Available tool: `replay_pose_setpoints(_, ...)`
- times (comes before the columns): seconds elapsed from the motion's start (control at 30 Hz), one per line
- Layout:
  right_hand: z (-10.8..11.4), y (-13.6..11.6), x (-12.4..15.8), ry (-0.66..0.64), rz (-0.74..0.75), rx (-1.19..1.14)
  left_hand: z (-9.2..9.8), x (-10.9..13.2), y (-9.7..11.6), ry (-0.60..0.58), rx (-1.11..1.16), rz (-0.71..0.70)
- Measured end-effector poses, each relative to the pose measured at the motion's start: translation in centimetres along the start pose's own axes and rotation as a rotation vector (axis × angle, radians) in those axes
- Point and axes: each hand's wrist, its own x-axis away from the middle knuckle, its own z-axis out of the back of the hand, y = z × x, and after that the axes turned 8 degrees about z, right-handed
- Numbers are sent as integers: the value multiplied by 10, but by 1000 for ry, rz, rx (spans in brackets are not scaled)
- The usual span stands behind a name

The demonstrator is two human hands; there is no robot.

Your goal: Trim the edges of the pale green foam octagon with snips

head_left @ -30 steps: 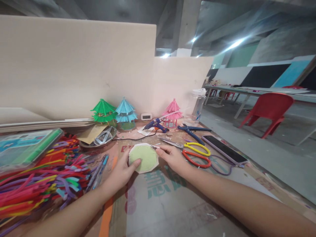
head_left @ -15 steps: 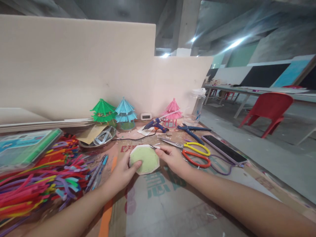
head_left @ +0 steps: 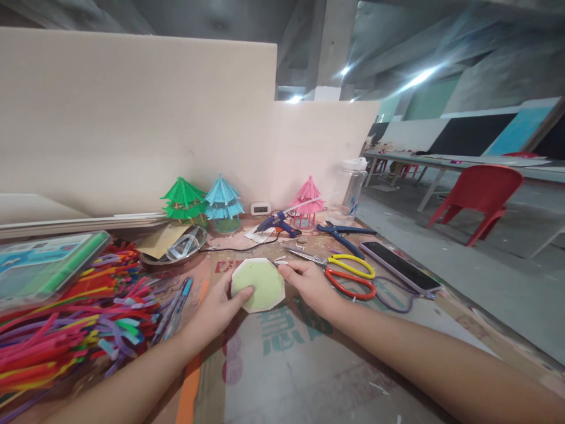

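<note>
1. Disc [head_left: 260, 287]: pale green with a white, straight-sided border. It is held between the two hands, above the near-middle of the worktop [head_left: 269, 383], face towards the camera
2. Left hand [head_left: 224, 302]: gripping the disc at its left edge — thumb pressed on the face, fingers behind the rim
3. Right hand [head_left: 310, 287]: closed in a pinch at the disc's upper right edge, on a slim item [head_left: 280, 263] too small to identify
4. Change noted: against the pictures just before, the disc sits slightly further right, and the dark tip at the right hand's fingers, plainer over the face then, is now hard to make out. The left thumb's hold is unaltered
5. Finding: the shift is minor; in my judgement it is fine adjustment at that one edge, the left hand steadying
6. Surroundings: scissors [head_left: 315, 258] lie just beyond the right hand, glue gun [head_left: 278, 222] farther back. Neither is touched — nor are the pipe cleaners [head_left: 83, 335] to the left
</note>
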Motion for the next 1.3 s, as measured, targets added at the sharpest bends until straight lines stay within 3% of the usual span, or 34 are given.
replay_pose_setpoints(0.1, 2, 0, -2, 68, -34, -89, 1, -2, -1, -29, 40, 29)
replay_pose_setpoints(0.23, 6, 5, -6, 115, -83, -137, 2, 1, 4, 82, 42, 19)
replay_pose_setpoints(0.33, 5, 7, -6, 73, -163, -194, 2, 4, 9, 163, -17, 6)
replay_pose_setpoints(0.5, 3, 6, -3, -52, -173, -221, 2, 4, 11, 171, -54, -12)
replay_pose_setpoints(0.8, 10, 9, -8, 83, 14, 247, 2, 3, 8, 167, 38, 4)
replay_pose_setpoints(0.97, 22, 10, -13, 28, 193, 558, 5, -1, 4, 163, 115, 61)
replay_pose_setpoints(1.17, 35, 17, -23, -5, 91, 577, 6, -4, 2, 158, 258, 97)
replay_pose_setpoints(1.3, 35, 21, -24, -58, 59, 470, 5, -5, 1, 182, 255, 77)
